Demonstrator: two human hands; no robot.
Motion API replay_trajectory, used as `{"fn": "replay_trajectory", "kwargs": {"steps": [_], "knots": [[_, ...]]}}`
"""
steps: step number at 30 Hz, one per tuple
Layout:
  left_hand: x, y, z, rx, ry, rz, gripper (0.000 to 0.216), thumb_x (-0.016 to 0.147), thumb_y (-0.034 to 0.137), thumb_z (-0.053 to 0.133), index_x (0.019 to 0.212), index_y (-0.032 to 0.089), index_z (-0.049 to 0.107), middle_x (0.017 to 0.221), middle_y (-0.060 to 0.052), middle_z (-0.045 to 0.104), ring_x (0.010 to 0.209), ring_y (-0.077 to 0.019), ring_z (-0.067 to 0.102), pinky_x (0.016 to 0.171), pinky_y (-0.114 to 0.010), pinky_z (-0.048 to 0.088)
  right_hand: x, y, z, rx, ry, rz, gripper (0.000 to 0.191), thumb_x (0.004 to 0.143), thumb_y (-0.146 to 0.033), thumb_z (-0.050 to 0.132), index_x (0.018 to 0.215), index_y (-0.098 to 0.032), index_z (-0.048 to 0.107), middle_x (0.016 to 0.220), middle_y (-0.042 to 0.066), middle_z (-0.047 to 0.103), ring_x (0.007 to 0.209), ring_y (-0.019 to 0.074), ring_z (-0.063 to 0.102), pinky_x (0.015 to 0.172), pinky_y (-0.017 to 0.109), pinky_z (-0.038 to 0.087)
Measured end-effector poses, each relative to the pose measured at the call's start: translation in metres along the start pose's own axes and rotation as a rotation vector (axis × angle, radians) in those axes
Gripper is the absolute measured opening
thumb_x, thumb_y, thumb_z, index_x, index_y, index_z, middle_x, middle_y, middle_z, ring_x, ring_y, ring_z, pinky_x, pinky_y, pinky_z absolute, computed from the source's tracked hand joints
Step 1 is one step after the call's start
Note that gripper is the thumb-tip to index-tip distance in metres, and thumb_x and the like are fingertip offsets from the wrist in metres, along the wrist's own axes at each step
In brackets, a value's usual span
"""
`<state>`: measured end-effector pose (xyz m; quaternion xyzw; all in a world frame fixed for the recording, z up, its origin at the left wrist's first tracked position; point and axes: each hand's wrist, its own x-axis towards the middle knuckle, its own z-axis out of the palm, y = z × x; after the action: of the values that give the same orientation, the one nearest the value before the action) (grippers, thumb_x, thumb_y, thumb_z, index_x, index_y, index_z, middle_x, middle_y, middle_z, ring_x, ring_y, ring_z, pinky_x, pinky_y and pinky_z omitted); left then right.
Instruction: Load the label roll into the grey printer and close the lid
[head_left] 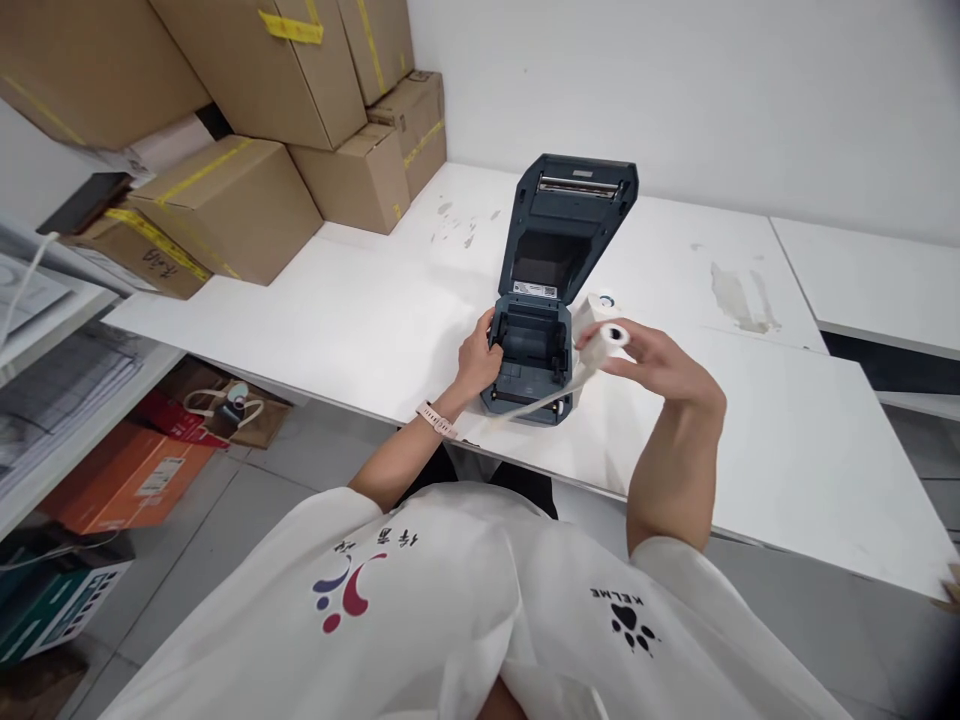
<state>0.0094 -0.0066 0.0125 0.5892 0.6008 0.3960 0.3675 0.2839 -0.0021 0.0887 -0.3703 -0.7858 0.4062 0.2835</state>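
Far left, a shelf unit carries stacked papers, and an orange box stands on the floor beneath it. Next, brown cardboard boxes sealed with yellow tape are piled on the back left corner of the white table, several of them tilted. Near the table's front edge, the left hand, with a pale wristband on its wrist, has its fingers curled over the left wall of the printer, thumb on the outside, gripping it. The printer is dark grey and sits on the table, its open bay bare. Its lid is swung up and back to stand nearly upright. A loose paper strip lies across the printer's front lip and runs up to the right. There it joins the paper roll, held in the air just beside the printer's right wall and clear of the bay. The right hand pinches that roll between thumb and fingertips, its core end facing the camera. A second roll rests on the table just behind it. Further right, a brownish stain marks the tabletop, and an adjoining table abuts at the far right.
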Motion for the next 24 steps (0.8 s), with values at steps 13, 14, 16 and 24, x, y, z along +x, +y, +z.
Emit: {"fn": "replay_trajectory", "kwargs": {"steps": [13,14,16,24], "knots": [[0.004,-0.004,0.004,0.014,0.042,-0.002,0.072,0.083,0.011,0.049,0.153,0.026,0.044,0.154,-0.007,0.058,0.137,-0.0301,0.059,0.117,-0.050,0.045,0.087,0.004,0.091,-1.026,-0.175,0.109,0.033,0.092,-0.017,0.056,0.120,-0.010,0.071,0.120,0.021,0.075,0.113,0.0375,0.068,0.100,0.049,0.047],[0.003,-0.004,0.004,0.009,0.041,-0.005,0.071,0.083,0.012,0.049,0.153,0.026,0.045,0.154,-0.007,0.058,0.136,-0.0300,0.059,0.116,-0.049,0.045,0.078,0.002,0.092,-0.991,-0.130,0.084,0.036,0.095,-0.020,0.053,0.125,-0.010,0.069,0.123,0.021,0.074,0.115,0.0380,0.067,0.099,0.050,0.048],[0.002,-0.002,0.003,-0.016,0.034,-0.017,0.070,0.083,0.012,0.050,0.152,0.026,0.045,0.153,-0.007,0.059,0.134,-0.0291,0.060,0.114,-0.047,0.047,0.056,-0.001,0.096,-0.873,-0.019,0.023,0.039,0.099,-0.024,0.048,0.130,-0.012,0.068,0.126,0.018,0.073,0.114,0.0368,0.066,0.096,0.050,0.051],[0.004,-0.008,0.006,-0.122,0.019,0.008,0.070,0.084,0.016,0.052,0.153,0.023,0.043,0.157,-0.008,0.054,0.138,-0.0269,0.055,0.117,-0.044,0.045,-0.019,0.000,0.141,-0.549,0.343,-0.078,0.037,0.106,-0.033,0.043,0.128,-0.027,0.072,0.136,0.010,0.072,0.126,0.0323,0.066,0.110,0.057,0.052]]}}
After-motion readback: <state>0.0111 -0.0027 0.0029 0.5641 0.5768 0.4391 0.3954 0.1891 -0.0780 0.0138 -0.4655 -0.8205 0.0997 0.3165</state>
